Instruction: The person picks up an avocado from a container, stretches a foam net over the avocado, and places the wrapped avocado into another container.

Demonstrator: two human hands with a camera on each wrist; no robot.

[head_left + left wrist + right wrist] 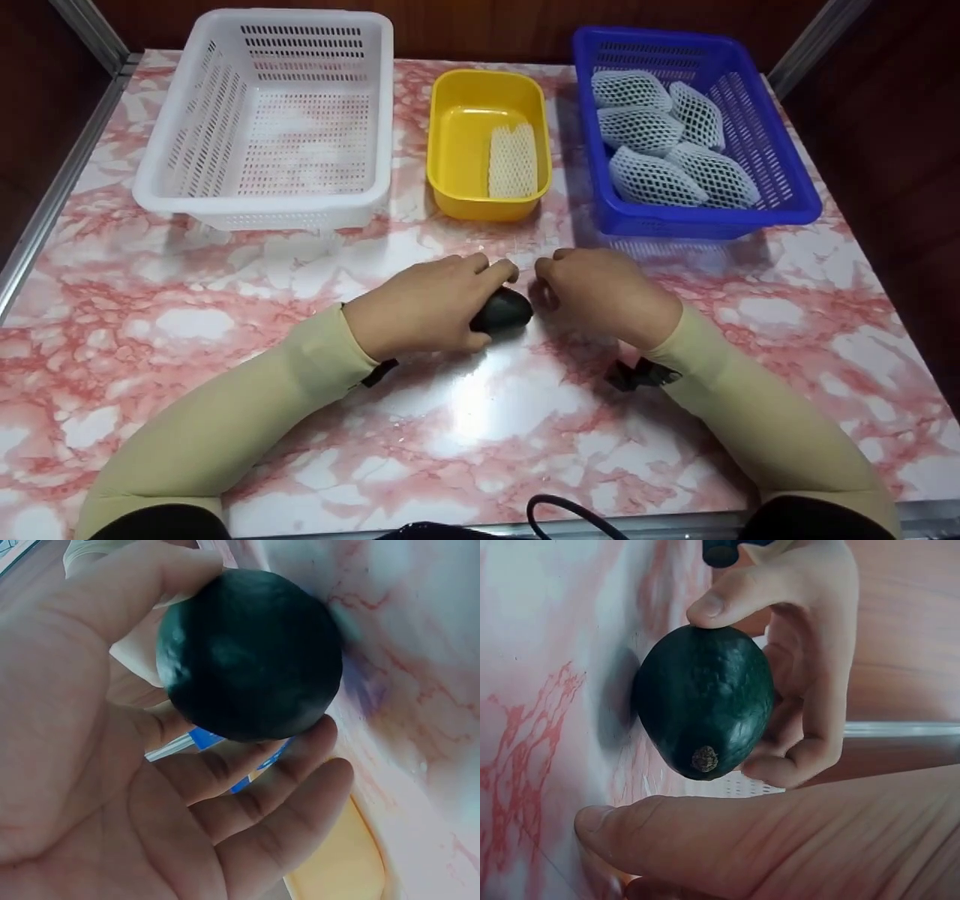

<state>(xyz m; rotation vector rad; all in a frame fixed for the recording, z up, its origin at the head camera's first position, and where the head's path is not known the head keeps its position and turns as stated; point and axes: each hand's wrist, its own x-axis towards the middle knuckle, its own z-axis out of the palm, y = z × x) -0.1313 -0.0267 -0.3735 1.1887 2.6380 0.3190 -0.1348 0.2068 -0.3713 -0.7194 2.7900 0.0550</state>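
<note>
A dark green avocado point(502, 311) lies on its side near the middle of the table, its brown stem end facing the right hand in the right wrist view. My left hand point(431, 307) grips it from the left, thumb on the near side and fingers round the far side. Just to the right of the avocado, apart from it, is my right hand point(604, 289). Its fingers are loosely curled, and nothing shows in them. In the right wrist view the right thumb point(660, 832) reaches toward the tabletop, below the avocado.
A yellow bin point(457, 150) with a white foam net sleeve point(513, 161) in it stands behind the hands. At the back right, a blue basket point(705, 225) holds several dark fruits in foam nets point(652, 176). A white perforated basket point(262, 204) stands back left. A black cable point(570, 506) crosses the near edge.
</note>
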